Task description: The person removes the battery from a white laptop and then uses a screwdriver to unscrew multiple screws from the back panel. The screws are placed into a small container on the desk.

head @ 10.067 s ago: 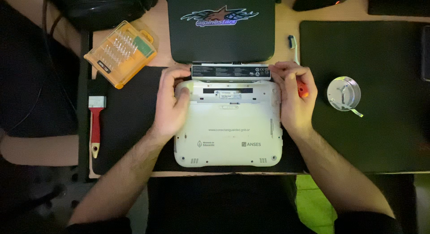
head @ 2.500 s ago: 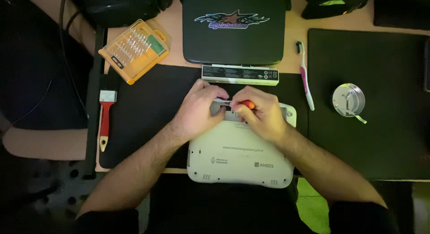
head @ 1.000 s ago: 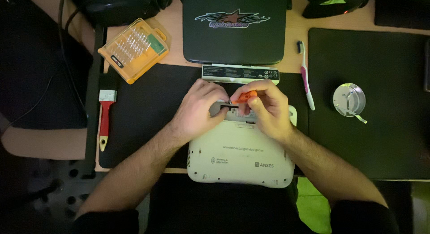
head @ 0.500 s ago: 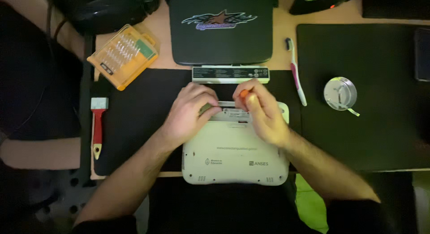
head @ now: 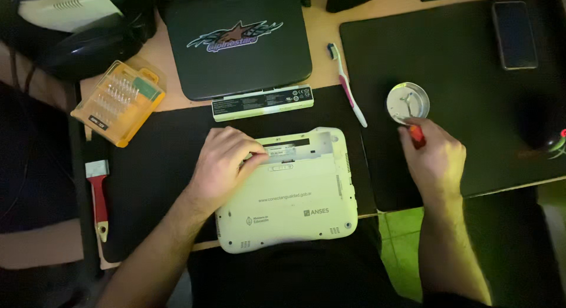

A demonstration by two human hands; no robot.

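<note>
The left hand (head: 227,163) lies palm down on the upper left part of a white laptop (head: 295,196) that sits bottom side up on a black mat (head: 159,166); its fingers are loosely curled and pressed to the casing beside the open battery bay, closed around nothing. The laptop's lower edge hangs slightly past the front of the bench (head: 330,30). Just above it, apart from it, a long white battery (head: 262,102) lies across the mat's top edge, and beyond that rests a black laptop (head: 236,42) with a sticker on its lid.

The right hand (head: 433,157) is well to the right, over a second black mat (head: 466,60), fingers closed around a red-handled screwdriver (head: 416,134), whose tip points at a small round metal dish (head: 408,101) just above the knuckles. A pink and white toothbrush (head: 348,87) lies between the two mats. A dark phone (head: 515,33) rests at the far right. On the left lie a yellow case of screwdriver bits (head: 118,101) and a red-handled brush (head: 98,196).
</note>
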